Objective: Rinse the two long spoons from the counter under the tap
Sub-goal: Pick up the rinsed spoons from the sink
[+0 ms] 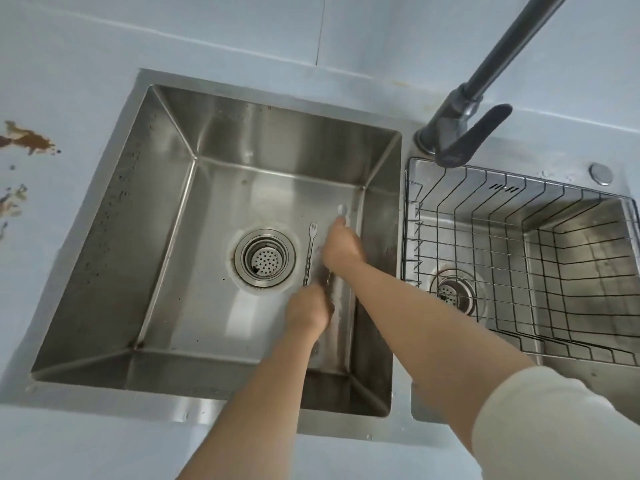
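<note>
Both hands were low in the large sink basin [166, 209], right of the drain [265, 259]. The left hand [308, 311] had its grip pressed around the twisted handles of both long spoons [309, 256]. The right hand [343, 249] pinched the head of the second spoon [342, 210]. Brown stains [29, 140] marked the surface at left.

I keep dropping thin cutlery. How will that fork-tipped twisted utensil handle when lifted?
The fork-tipped utensil looks like thin metal: probably light and stiff. Its twisted handle may help the left hand grip. Water appears to run nearby, so likely slippery.
</note>
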The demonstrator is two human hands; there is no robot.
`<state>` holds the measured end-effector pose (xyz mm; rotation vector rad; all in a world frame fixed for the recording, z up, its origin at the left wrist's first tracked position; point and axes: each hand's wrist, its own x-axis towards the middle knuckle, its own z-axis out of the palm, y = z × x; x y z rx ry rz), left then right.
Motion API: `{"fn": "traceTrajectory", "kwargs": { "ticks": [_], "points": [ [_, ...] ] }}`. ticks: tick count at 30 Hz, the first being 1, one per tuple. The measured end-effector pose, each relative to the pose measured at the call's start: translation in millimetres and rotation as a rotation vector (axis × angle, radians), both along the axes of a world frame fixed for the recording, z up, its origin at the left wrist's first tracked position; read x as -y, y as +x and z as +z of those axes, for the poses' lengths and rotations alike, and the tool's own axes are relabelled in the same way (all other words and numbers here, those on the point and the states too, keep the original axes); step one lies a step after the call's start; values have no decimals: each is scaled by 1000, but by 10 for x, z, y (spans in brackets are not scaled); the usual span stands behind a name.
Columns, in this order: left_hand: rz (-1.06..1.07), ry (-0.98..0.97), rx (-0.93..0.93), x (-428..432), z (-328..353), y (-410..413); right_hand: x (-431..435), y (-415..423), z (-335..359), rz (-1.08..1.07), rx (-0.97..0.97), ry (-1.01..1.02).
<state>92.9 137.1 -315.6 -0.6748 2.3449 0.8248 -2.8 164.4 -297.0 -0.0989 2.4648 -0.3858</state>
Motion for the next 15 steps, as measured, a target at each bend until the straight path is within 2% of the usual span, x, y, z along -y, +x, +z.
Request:
{"fn": "traceTrajectory", "kwargs": {
  "ticks": [8,15],
  "points": [
    [-11,-75,-198,312,690,-94,36,-74,881,91,-159,-57],
    [-74,-169,-408,535,1281,-219,-390,-166,1564,87,-281,-135]
  ]
}}
